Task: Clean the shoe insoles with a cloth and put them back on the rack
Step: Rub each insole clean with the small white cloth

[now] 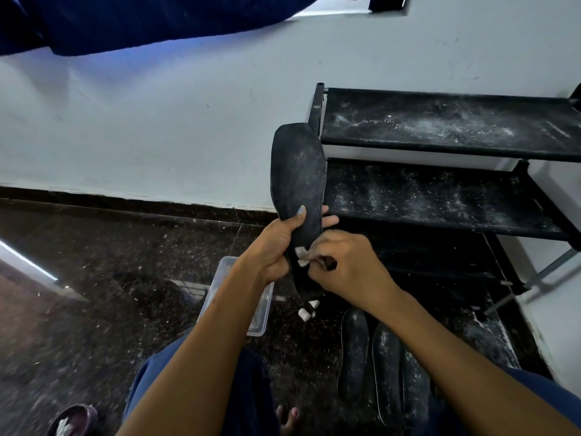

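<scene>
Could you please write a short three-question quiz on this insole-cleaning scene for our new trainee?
1. True or false: the left hand grips the raised insole.
2. How many insoles lie on the floor?
3. The clear plastic tray sits: A) on the rack's top shelf; B) on the floor under the left forearm; C) on the person's lap.

Key: 1. True; the right hand holds a small dark item against its heel end. 2. Two insoles, beside the rack. 3. B.

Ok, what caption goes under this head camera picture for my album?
Left hand holds a dusty black insole upright while the right hand wipes its heel, beside the shoe rack.
</scene>
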Demonstrator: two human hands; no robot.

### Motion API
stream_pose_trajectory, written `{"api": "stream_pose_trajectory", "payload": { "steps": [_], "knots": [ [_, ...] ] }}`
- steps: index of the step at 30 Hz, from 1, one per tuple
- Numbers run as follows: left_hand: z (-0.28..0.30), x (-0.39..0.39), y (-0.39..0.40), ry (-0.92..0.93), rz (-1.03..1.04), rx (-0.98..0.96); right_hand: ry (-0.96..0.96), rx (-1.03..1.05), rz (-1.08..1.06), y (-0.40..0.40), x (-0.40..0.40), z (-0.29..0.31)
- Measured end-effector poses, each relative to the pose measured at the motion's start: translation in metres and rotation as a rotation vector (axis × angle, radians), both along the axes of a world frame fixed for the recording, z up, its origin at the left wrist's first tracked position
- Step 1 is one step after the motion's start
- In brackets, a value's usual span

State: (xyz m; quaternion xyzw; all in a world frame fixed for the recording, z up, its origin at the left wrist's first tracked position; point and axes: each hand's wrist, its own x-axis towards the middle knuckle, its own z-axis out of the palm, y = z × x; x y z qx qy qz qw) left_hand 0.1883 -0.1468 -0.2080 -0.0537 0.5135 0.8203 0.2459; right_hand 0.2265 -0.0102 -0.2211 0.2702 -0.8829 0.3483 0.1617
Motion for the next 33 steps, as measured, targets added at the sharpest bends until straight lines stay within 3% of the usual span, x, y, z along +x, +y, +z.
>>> {"api": "stream_pose_trajectory", "payload": {
  "steps": [9, 13, 15, 18, 20, 23, 26, 29, 33],
  "knots": [
    [0.003, 0.001, 0.003, 0.026, -0.017, 0.061, 0.086, -0.193, -0.178, 0.001, -0.004, 0.000],
    [0.002, 0.002, 0.004, 0.055, -0.013, 0.058, 0.070, -0.121, -0.141, -0.002, -0.005, 0.001],
    [0.001, 0.002, 0.002, 0.051, 0.007, 0.051, 0.008, -0.067, -0.074, -0.003, -0.001, 0.001],
    [0.000, 0.001, -0.001, 0.052, 0.032, 0.039, -0.253, 0.083, 0.088, 0.003, 0.003, 0.009],
    [0.000, 0.000, -0.001, 0.053, 0.035, 0.040, -0.402, 0.025, 0.130, 0.009, 0.005, 0.015],
    [0.000, -0.002, 0.000, 0.067, 0.027, 0.044, -0.227, -0.254, 0.015, 0.010, 0.004, 0.021],
    [-0.002, -0.002, 0.005, 0.078, 0.000, 0.029, 0.031, -0.154, -0.131, 0.007, -0.002, 0.012],
    [-0.003, -0.001, 0.008, 0.067, -0.013, 0.022, 0.037, -0.028, -0.139, 0.001, -0.001, 0.004],
    [-0.005, -0.004, 0.006, 0.048, 0.024, 0.009, -0.183, 0.018, 0.017, 0.000, 0.003, 0.006]
  ]
}}
